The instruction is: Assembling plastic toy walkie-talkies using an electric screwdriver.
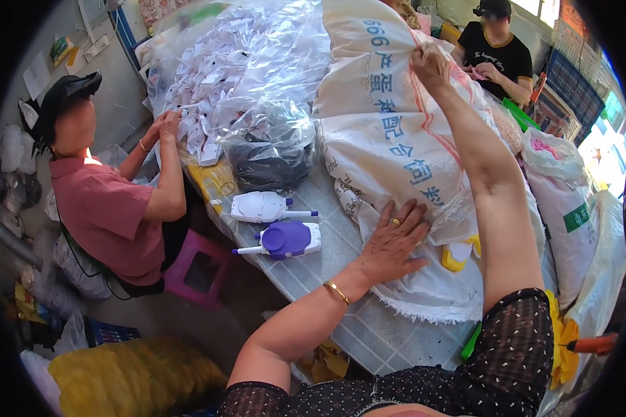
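A large white woven sack (389,104) with blue print and red stripes lies across the table in front of me. My left hand (396,240) rests flat on its near part, fingers spread, with a ring and a gold bangle showing. Stretched far forward, my right hand (430,66) is closed on the sack's cloth near the red stripe at its far side. A yellow-and-white plastic piece (457,256) peeks out by the sack's near edge. To the left lie a white toy walkie-talkie (259,207) and a purple-and-white one (291,240), both apart from my hands.
Clear plastic bags with many small white pieces (222,62) cover the table's far left, beside a dark bundle in plastic (271,156). One person (111,201) sits at left, another (497,52) at far right. Full sacks (560,208) stand right; a yellow sack (132,379) lies lower left.
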Tool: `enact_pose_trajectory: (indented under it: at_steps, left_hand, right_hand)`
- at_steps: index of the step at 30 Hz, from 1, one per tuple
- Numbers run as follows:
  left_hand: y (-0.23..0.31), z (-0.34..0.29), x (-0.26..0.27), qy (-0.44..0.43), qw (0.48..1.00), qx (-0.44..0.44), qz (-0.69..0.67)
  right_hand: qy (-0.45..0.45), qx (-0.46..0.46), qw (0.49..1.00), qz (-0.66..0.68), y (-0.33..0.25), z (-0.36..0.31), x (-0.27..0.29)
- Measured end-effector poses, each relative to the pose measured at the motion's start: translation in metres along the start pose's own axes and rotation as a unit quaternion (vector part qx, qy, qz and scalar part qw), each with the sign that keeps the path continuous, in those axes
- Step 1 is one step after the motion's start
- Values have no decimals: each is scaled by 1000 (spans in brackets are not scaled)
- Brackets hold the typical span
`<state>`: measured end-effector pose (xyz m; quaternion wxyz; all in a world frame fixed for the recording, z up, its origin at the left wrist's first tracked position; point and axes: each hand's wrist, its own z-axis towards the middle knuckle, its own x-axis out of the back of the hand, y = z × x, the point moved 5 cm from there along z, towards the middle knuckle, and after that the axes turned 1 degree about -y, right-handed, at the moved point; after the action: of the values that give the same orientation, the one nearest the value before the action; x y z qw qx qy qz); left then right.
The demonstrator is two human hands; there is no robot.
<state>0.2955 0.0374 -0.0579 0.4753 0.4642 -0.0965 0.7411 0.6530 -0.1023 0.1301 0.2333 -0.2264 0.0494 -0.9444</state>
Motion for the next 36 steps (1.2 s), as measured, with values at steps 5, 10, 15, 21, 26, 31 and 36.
enact_pose_trajectory:
  at_steps: [5, 10, 15, 21, 26, 31, 36]
  left_hand:
    - [-1, -1, -1, 2, 1000, 3, 9]
    - [1, -2, 2, 9, 1000, 0, 23]
    - [-1, -4, 2, 17, 1000, -2, 26]
    - [-2, -1, 0, 11, 1000, 3, 5]
    - [6, 11, 2, 34, 999, -18, -7]
    - [-6, -5, 8, 22, 1000, 7, 4]
    - [3, 2, 9, 6, 999, 17, -33]
  right_hand:
    - [-40, 5, 999, 24, -7, 18, -4]
    - [-161, -62, 984, -49, -9, 28, -15]
    - [-184, -28, 982, -12, -18, 36, -10]
    - [-314, 98, 941, -80, 1, 49, -2]
    - [-216, 449, 857, -135, 12, 23, 74]
    - [-316, 111, 939, 73, -45, -63, 169]
    - [-307, 128, 937, 104, -84, -140, 274]
